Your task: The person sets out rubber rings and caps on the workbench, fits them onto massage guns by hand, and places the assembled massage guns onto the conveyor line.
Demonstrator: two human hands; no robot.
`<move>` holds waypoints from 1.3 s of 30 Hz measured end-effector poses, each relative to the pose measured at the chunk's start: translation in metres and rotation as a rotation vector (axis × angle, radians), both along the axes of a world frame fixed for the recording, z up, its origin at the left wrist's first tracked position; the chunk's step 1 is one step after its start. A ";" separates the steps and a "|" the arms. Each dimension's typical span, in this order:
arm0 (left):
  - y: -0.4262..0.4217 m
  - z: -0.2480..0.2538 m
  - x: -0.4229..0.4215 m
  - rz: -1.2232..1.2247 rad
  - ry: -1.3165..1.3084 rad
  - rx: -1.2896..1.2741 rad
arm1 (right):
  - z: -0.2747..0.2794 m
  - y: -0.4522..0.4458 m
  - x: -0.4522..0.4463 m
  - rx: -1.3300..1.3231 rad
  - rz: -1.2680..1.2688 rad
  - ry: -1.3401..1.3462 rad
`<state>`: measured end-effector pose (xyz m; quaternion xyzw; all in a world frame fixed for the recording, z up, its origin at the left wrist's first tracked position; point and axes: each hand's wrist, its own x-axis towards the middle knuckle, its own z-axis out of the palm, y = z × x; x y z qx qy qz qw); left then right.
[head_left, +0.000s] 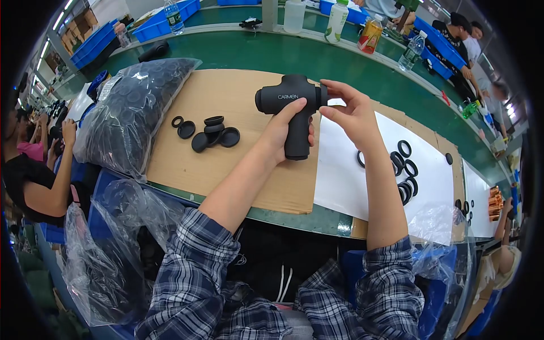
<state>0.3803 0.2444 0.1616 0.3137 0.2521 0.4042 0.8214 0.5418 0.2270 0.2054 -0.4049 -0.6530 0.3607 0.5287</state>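
Note:
A black massage gun [290,93] with "CARMEN"-like lettering is held over the cardboard. Wrapped round its handle is my left hand [280,130], with the thumb resting on the body below the lettering. At the right end of the gun's head, the thumb and fingers of my right hand [356,116] pinch a black end cap [323,94]. The cap sits against the head; whether it is fully seated I cannot tell. Several black round caps [229,137] lie on the cardboard to the left. Several black rings [404,148] lie on white paper, partly behind my right forearm.
A brown cardboard sheet [272,195] and white paper [334,181] cover the green bench [226,48]. At the left lies a plastic bag full of black parts [127,113]. Bottles [337,22] and blue bins [164,22] stand along the back. Other people work on both sides.

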 end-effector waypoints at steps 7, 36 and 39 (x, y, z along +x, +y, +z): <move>-0.003 0.002 0.000 -0.015 -0.043 -0.026 | -0.003 0.001 0.001 0.003 0.011 -0.041; -0.006 -0.002 0.002 -0.054 0.023 0.079 | 0.005 -0.001 0.006 -0.389 -0.074 -0.098; -0.005 -0.003 0.004 -0.039 0.026 0.072 | 0.001 -0.001 0.003 -0.218 -0.081 -0.078</move>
